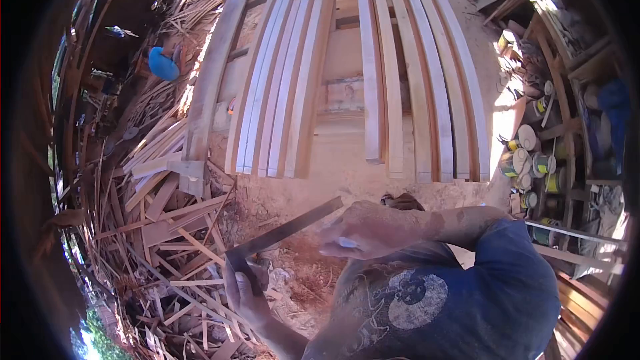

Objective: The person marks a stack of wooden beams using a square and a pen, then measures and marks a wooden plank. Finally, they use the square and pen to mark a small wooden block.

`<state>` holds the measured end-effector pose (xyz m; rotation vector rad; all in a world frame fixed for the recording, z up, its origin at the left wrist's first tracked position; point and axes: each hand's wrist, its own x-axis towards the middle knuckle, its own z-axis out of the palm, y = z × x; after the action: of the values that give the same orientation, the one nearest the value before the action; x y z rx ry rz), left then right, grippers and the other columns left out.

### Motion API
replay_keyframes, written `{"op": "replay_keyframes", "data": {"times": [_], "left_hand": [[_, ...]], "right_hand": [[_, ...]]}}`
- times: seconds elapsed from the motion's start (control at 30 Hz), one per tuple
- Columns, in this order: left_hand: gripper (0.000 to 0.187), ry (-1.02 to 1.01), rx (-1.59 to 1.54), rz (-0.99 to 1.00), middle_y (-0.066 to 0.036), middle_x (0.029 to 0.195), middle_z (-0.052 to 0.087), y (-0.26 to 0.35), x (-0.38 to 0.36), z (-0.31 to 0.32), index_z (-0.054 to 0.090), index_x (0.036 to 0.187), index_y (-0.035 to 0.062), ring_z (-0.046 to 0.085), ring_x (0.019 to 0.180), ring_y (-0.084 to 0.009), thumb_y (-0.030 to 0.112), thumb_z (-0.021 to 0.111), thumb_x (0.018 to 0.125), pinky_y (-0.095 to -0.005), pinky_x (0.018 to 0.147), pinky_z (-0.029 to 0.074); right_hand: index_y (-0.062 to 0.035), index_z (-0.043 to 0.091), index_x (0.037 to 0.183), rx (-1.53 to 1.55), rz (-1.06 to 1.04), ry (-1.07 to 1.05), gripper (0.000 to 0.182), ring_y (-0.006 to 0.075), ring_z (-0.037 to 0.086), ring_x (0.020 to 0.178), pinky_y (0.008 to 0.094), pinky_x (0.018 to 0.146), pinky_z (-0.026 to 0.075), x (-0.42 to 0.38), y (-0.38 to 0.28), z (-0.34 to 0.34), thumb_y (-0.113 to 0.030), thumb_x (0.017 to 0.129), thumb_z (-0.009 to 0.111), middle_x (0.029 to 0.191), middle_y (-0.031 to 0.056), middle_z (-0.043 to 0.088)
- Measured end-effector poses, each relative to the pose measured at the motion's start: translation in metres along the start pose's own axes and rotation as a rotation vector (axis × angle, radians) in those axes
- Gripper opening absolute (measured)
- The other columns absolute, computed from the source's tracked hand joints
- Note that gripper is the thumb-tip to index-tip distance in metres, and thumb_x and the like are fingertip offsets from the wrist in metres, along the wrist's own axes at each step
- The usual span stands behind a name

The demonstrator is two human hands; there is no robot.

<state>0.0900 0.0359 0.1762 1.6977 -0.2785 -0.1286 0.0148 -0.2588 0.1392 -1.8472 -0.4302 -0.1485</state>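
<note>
My left hand [245, 297], low and left of centre, is wrapped round the stock of an L-shaped try square [287, 228]. The dark blade of the square slants up to the right, its end near my right hand. In front of my chest, my right hand [363, 232] is closed with the fingers curled together. A small whitish spot shows at its fingers, and I cannot make out whether it is a held thing. Ahead of both hands lie long planed wooden boards [303, 93], side by side in two groups, their near ends toward me, apart from the hands.
A wooden bench [343, 123] bears the boards. Offcuts and thin wood strips [173, 227] are heaped on the left, near a blue rounded object [163, 63]. Several paint cans [517, 162] stand along the right side, beside shelving. Sawdust covers the ground.
</note>
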Motion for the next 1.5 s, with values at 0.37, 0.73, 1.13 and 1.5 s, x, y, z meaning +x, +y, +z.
{"op": "replay_keyframes", "data": {"times": [0.37,0.73,1.13,1.5], "left_hand": [[0.042,-1.071,-0.076,-0.041,-0.010,0.077,0.067,-0.033,0.217,0.023,0.063,0.117,-0.0075,0.058,0.065,-0.0132,0.031,0.056,0.103,-0.0272,0.060,0.044],[0.036,-1.904,0.147,0.216,-0.009,0.088,0.071,-0.061,0.284,0.136,0.064,0.122,0.0006,0.066,0.082,-0.0189,0.031,0.056,0.103,-0.0333,0.076,0.051],[0.042,-1.630,0.372,1.644,-0.010,0.120,0.066,-0.137,0.269,0.315,0.068,0.120,0.0046,0.055,0.123,-0.0301,0.014,0.073,0.080,-0.0465,0.114,0.036],[0.029,-1.844,0.427,1.666,-0.011,0.108,0.067,-0.153,0.326,0.278,0.068,0.099,0.0040,0.057,0.117,-0.0306,0.012,0.074,0.072,-0.0467,0.106,0.042]], "right_hand": [[0.0003,0.069,0.104,-0.253,0.436,0.784,0.022,0.0278,0.071,0.087,0.0373,0.080,0.054,-0.002,0.010,0.006,-0.019,0.102,0.058,0.089,0.0136,0.073],[-0.0016,0.069,0.107,0.866,0.670,1.151,0.060,0.0078,0.043,0.057,0.0233,0.051,0.032,0.037,0.024,0.174,-0.059,0.102,0.050,0.069,-0.0004,0.050],[-0.0073,0.051,0.097,0.463,0.666,1.774,0.025,0.0099,0.049,0.054,0.0236,0.050,0.039,0.015,0.028,0.210,-0.030,0.105,0.058,0.076,0.0008,0.049],[-0.0083,0.057,0.094,0.391,0.811,1.965,0.020,0.0066,0.047,0.050,0.0240,0.047,0.037,0.095,0.084,0.217,-0.024,0.106,0.055,0.062,-0.0041,0.047]]}}
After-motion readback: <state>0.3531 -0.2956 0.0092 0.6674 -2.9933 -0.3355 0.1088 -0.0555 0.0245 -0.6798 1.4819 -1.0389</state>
